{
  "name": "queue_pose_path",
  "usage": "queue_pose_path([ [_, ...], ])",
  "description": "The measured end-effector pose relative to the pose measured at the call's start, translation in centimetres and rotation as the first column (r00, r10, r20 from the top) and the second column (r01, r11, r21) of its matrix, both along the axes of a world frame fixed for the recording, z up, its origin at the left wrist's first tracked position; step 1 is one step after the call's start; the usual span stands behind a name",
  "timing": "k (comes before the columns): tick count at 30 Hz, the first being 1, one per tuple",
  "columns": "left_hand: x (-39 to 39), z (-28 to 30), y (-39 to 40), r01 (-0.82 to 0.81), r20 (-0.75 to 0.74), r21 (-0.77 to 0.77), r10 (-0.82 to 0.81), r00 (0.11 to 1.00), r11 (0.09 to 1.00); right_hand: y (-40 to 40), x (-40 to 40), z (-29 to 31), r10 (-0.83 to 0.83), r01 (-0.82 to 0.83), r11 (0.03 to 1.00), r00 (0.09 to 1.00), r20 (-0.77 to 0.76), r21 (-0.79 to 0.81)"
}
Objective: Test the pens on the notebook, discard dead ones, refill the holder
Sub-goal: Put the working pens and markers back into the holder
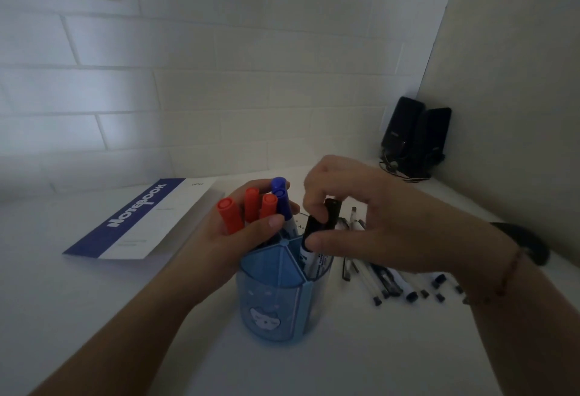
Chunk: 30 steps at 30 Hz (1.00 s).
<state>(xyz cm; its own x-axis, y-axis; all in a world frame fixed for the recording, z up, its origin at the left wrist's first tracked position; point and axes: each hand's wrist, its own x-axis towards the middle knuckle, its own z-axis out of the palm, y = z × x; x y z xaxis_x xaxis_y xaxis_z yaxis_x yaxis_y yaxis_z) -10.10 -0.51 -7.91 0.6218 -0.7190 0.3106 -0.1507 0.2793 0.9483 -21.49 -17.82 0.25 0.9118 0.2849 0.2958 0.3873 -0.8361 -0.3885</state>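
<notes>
A blue translucent pen holder (276, 307) with divided compartments stands on the white desk. My left hand (248, 238) grips a bunch of markers over it: three with red caps (230, 215) and two with blue caps (281, 197). My right hand (361, 216) pinches two black-capped markers (323, 223) that stand in the holder's right compartment. A closed blue-and-white notebook (141, 223) lies to the left. Several loose pens (376, 276) lie on the desk to the right, partly hidden by my right hand.
Two black speakers (414, 135) stand in the back right corner with a cable in front of them. A white tiled wall runs behind the desk, and a plain wall closes the right side. A small dark object (527, 241) lies beyond my right wrist.
</notes>
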Motion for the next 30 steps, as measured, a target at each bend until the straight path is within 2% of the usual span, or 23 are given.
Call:
queue_pose_path([
  [2, 0.1, 0.0, 0.0, 0.001, -0.001, 0.006, -0.001, 1.000, 1.000, -0.5, -0.2, 0.5, 0.023, -0.026, 0.998, 0.998, 0.059, 0.062],
  [3, 0.1, 0.0, 0.0, 0.002, 0.008, 0.009, -0.002, 1.000, 1.000, -1.1, -0.3, 0.9, -0.020, 0.005, 0.992, 0.993, 0.117, 0.124],
  [5, 0.1, 0.0, 0.0, 0.000, 0.037, 0.009, 0.000, 0.999, 1.000, -3.5, 0.0, 0.8, -0.219, 0.171, 0.951, 0.961, 0.169, 0.259],
  [6, 0.1, 0.0, 0.0, -0.007, 0.054, 0.011, 0.007, 0.999, 1.000, -5.0, 0.3, 0.3, -0.336, 0.292, 0.922, 0.930, 0.151, 0.253],
  [7, 0.1, 0.1, 0.0, -0.018, 0.073, 0.014, 0.017, 0.997, 1.000, -6.7, 0.7, -0.5, -0.446, 0.428, 0.890, 0.888, 0.110, 0.156],
  [9, 0.1, 0.3, 0.1, -0.029, 0.106, 0.001, 0.029, 0.994, 1.000, -10.0, 1.2, -2.8, -0.634, 0.624, 0.768, 0.773, -0.030, -0.145],
  [11, 0.1, 0.5, 0.3, -0.011, 0.122, -0.046, 0.016, 0.992, 0.999, -12.0, 1.6, -5.3, -0.725, 0.667, 0.681, 0.672, -0.150, -0.302],
  [13, -0.1, 0.7, 0.4, -0.027, 0.192, -0.095, 0.045, 0.980, 0.995, -12.6, 1.9, -6.8, -0.732, 0.668, 0.676, 0.656, -0.182, -0.312],
  [16, -0.4, 1.0, 0.4, -0.092, 0.341, -0.147, 0.138, 0.930, 0.985, -12.8, 2.7, -7.3, -0.736, 0.687, 0.672, 0.660, -0.148, -0.277],
  [19, -0.7, 1.0, 0.5, -0.115, 0.384, -0.157, 0.168, 0.908, 0.981, -13.3, 3.1, -8.1, -0.781, 0.741, 0.616, 0.617, -0.091, -0.266],
  [22, -0.9, 0.8, 0.6, -0.154, 0.450, -0.122, 0.193, 0.872, 0.981, -13.3, 3.1, -9.6, -0.769, 0.709, 0.636, 0.615, -0.176, -0.305],
  [25, -1.2, 0.9, 0.4, -0.172, 0.465, -0.174, 0.235, 0.854, 0.970, -13.3, 3.2, -10.2, -0.757, 0.699, 0.649, 0.630, -0.171, -0.301],
  [28, -1.4, 1.4, 0.5, -0.246, 0.518, -0.236, 0.336, 0.787, 0.940, -13.3, 3.5, -10.3, -0.777, 0.713, 0.627, 0.602, -0.185, -0.313],
  [30, -1.5, 2.0, 0.7, -0.241, 0.611, -0.234, 0.336, 0.717, 0.942, -13.4, 3.7, -10.5, -0.786, 0.733, 0.618, 0.584, -0.204, -0.283],
])
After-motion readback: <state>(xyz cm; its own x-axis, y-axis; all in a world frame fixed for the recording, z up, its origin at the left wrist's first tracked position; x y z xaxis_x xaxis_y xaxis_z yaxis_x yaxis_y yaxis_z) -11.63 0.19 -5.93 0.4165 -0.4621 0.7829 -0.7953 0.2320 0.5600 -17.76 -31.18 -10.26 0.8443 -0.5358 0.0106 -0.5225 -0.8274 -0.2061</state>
